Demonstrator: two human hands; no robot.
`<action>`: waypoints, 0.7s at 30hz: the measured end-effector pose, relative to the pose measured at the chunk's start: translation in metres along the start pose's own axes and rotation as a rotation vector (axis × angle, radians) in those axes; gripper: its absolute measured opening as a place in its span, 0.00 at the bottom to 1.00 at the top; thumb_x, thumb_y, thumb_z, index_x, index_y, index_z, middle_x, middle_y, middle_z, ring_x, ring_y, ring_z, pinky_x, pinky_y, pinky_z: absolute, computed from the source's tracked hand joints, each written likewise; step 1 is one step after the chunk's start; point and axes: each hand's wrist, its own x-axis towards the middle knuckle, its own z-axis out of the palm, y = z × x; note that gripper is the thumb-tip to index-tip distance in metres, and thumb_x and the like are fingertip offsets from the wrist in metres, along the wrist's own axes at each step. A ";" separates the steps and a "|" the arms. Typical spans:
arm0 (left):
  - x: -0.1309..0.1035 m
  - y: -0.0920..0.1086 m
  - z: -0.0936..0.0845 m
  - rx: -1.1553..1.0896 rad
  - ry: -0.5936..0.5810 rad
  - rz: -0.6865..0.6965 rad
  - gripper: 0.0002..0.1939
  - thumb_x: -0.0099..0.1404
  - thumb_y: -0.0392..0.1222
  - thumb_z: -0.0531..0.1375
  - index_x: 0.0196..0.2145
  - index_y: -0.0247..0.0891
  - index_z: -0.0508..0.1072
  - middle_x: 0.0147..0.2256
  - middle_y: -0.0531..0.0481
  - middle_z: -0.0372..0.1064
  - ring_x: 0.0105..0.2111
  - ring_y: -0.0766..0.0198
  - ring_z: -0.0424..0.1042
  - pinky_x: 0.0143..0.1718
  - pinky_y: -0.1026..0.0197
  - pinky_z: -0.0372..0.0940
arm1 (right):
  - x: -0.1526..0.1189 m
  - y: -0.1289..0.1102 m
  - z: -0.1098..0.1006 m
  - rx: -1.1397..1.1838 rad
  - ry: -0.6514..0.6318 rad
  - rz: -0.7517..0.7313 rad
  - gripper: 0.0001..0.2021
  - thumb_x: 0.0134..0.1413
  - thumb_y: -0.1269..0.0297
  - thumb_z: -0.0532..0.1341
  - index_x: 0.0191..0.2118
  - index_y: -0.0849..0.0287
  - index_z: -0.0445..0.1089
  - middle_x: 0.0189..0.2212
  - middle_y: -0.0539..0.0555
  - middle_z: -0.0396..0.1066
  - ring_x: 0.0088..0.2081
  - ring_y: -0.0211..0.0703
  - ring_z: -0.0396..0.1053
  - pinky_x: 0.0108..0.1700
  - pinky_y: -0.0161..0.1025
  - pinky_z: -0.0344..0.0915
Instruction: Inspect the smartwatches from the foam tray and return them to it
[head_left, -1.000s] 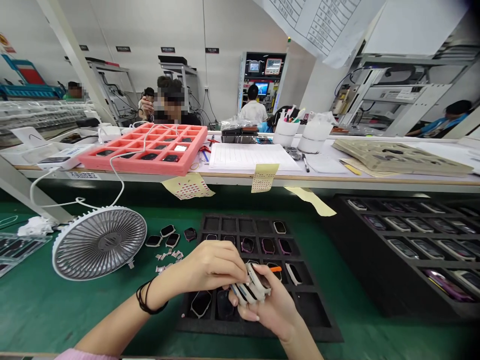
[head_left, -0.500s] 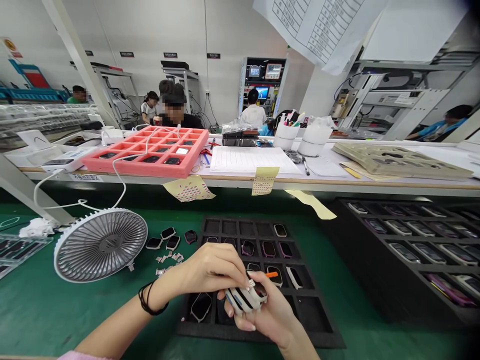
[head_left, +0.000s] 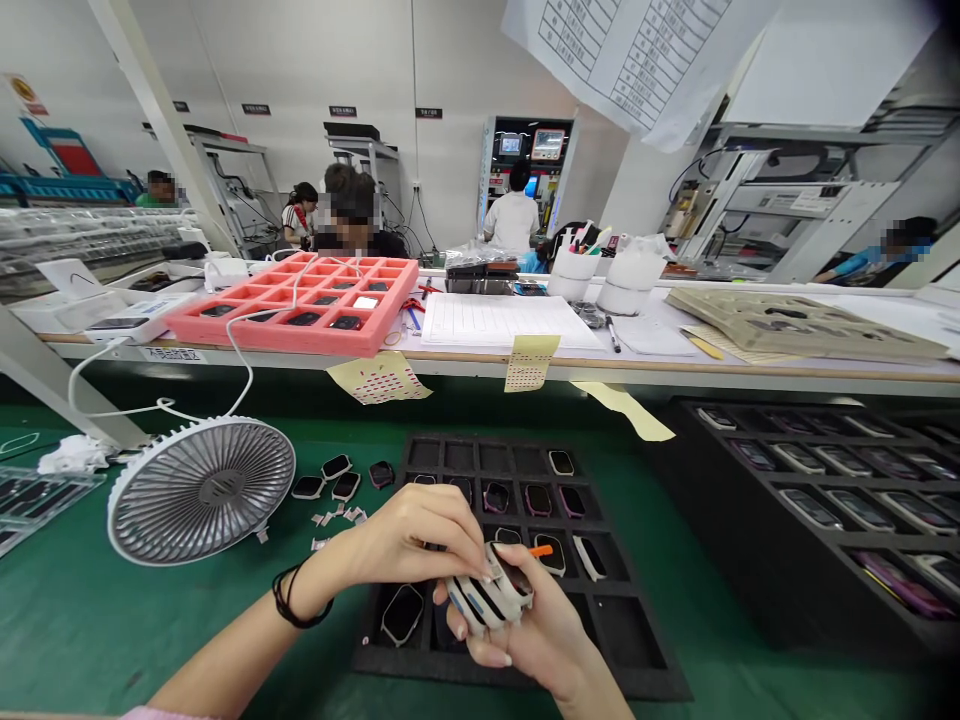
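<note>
My right hand is wrapped round a stack of several pale watch cases, held on edge above a black foam tray. At the stack's top, my left hand is closed in a pinch, its fingertips against the uppermost case. A small whitish piece shows at those fingertips, partly hidden. Beyond my right thumb an orange strip sticks out; I cannot tell what it belongs to. Watches such as a pale-framed one and a purple-framed one lie in the tray's compartments.
Left of the tray lie loose watches and small metallic pieces, beside a round fan. A taller black tray of watches stands right. The shelf above holds a pink foam tray and papers. Co-workers sit beyond.
My left fingertips have shifted slightly left and down onto the top watch case, and the whitish piece is now less visible. My right hand keeps its grip. In the background, a person in white has straightened up.
</note>
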 end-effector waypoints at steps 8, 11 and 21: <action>-0.005 -0.006 0.003 0.004 -0.020 -0.032 0.06 0.62 0.32 0.60 0.35 0.37 0.77 0.32 0.46 0.76 0.33 0.65 0.72 0.38 0.64 0.65 | 0.000 0.001 0.000 -0.021 0.035 0.008 0.23 0.52 0.49 0.57 0.35 0.70 0.73 0.32 0.64 0.73 0.28 0.41 0.68 0.16 0.28 0.48; -0.004 -0.004 0.001 0.026 -0.070 -0.050 0.06 0.63 0.33 0.59 0.36 0.37 0.76 0.33 0.46 0.76 0.34 0.65 0.71 0.38 0.64 0.65 | 0.001 0.001 0.001 -0.035 0.070 -0.006 0.21 0.51 0.52 0.59 0.35 0.71 0.72 0.31 0.64 0.73 0.27 0.41 0.68 0.16 0.28 0.48; -0.006 0.006 -0.002 0.288 -0.185 -0.007 0.09 0.67 0.33 0.53 0.40 0.36 0.73 0.35 0.44 0.74 0.34 0.63 0.69 0.35 0.63 0.64 | 0.000 0.001 -0.003 -0.056 0.139 -0.059 0.17 0.50 0.54 0.60 0.36 0.65 0.70 0.27 0.58 0.71 0.25 0.40 0.67 0.17 0.29 0.48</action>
